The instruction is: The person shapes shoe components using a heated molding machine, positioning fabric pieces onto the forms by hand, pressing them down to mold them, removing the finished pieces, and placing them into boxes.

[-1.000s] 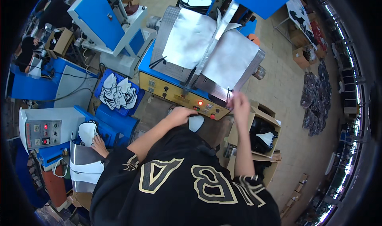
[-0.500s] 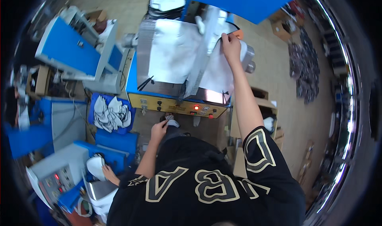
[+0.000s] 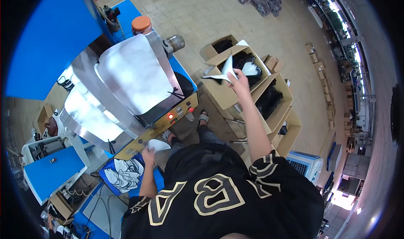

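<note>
White and bent, the two-pronged piece [image 3: 227, 70] is pinched in the person's right hand [image 3: 240, 83], appearing above the cardboard box [image 3: 219, 97] on the right, probably gripped where its prongs join so both stay free; one points far, the other left toward the machine [image 3: 153, 132], and the bend leaves no single clear long axis. Near the machine's front, the left hand [image 3: 148, 155] is closed on the left end of a second white piece [image 3: 160, 145], whose long axis runs left to right, tip pointing right, an edge hold that seems to leave its face uncovered.
</note>
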`<state>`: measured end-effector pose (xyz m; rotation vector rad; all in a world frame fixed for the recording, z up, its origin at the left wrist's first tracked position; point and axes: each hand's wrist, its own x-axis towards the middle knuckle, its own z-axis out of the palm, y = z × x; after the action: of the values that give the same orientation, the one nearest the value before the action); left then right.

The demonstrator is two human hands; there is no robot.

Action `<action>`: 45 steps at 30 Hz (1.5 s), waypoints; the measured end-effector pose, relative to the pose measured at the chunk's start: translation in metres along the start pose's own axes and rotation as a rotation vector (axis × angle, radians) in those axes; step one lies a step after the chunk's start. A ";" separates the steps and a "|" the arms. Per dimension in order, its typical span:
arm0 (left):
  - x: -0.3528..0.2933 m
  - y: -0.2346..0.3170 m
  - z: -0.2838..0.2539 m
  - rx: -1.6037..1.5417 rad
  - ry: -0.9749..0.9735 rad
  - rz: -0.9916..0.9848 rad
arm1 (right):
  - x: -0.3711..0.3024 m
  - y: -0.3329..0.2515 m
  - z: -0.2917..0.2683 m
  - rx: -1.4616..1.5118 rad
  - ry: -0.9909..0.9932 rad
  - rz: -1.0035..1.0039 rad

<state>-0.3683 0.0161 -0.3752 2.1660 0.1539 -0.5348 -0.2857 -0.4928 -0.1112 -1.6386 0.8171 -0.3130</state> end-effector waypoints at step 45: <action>-0.080 0.166 0.150 0.124 0.091 -0.219 | 0.182 0.177 -0.146 -1.376 -0.456 0.141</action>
<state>-0.4390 -0.1971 -0.2978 2.3100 0.4213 -0.5829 -0.3045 -0.7290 -0.2834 -2.7122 0.8009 0.9138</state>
